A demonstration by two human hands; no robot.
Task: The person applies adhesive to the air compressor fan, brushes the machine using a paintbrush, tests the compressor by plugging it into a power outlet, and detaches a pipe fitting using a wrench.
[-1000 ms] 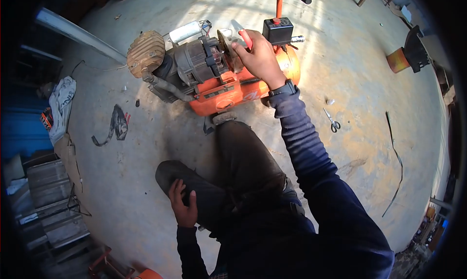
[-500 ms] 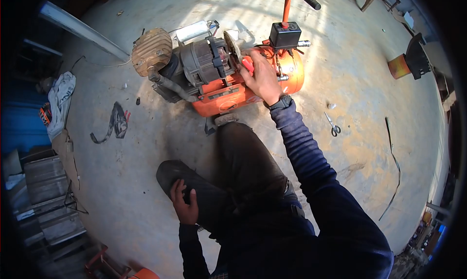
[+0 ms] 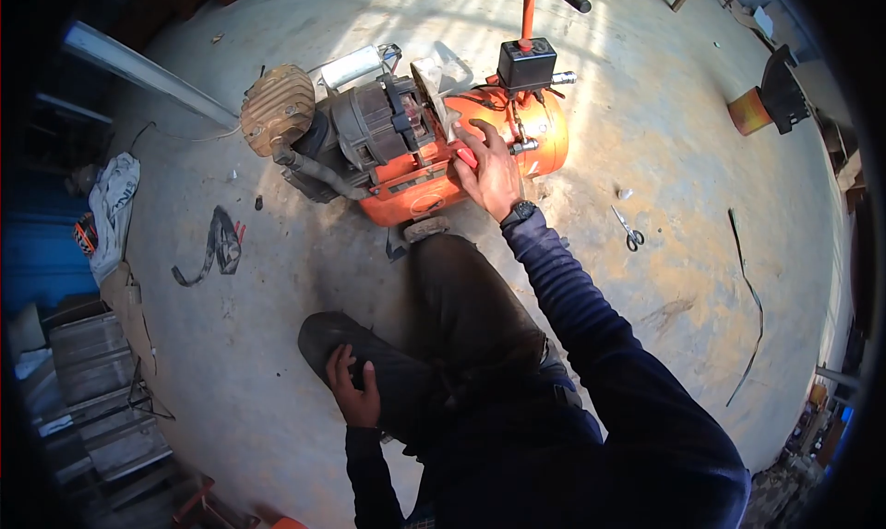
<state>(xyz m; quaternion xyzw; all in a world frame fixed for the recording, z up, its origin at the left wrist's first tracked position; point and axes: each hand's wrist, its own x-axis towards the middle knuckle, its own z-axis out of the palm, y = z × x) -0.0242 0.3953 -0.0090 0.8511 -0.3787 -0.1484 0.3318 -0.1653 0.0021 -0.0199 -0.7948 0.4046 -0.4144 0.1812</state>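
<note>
Right hand (image 3: 491,176) pinching the red-handled tool (image 3: 468,157) at upper centre, handle between thumb and fingers, orange compressor (image 3: 546,134) just beyond, left hand (image 3: 355,393) open, lower centre.

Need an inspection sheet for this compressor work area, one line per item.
Surface: concrete floor, brownish patches on the right.
Job's things: orange compressor; red-handled tool beside the motor's end disc, contact unclear.
Clutter: scissors, dark strap and long thin black strip on floor.
Grippers: bare hands; right hand has fingers around the red handle, left hand open at the left knee.
Cables: thin wire near the metal post; loops by the slatted stack.
Surroundings: pale printed sack at left.
</note>
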